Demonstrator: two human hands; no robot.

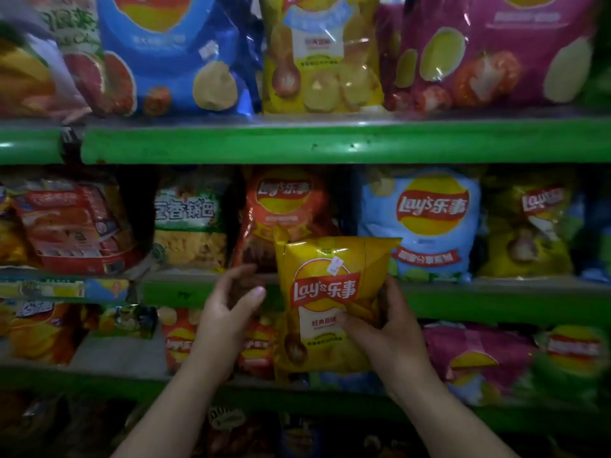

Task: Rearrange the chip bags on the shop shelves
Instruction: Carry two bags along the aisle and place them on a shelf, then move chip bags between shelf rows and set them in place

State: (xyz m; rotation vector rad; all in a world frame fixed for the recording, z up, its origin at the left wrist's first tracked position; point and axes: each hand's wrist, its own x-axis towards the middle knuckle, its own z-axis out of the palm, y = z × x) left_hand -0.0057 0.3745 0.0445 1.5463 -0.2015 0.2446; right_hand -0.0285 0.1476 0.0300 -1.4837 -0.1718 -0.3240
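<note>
Two hands (221,312) restock a shop shelf (330,143)

Right hand (386,328) grips the upright yellow bag (330,302) at the middle shelf's front edge; left hand, fingers curled but empty, just left of it, equally near.

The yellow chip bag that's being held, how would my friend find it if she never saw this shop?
Look at the green shelves packed with chip bags, then at the two hands in front. The yellow bag is in the right hand, held up off the shelves. It alone is in the air, with a small white sticker near its top.
</note>
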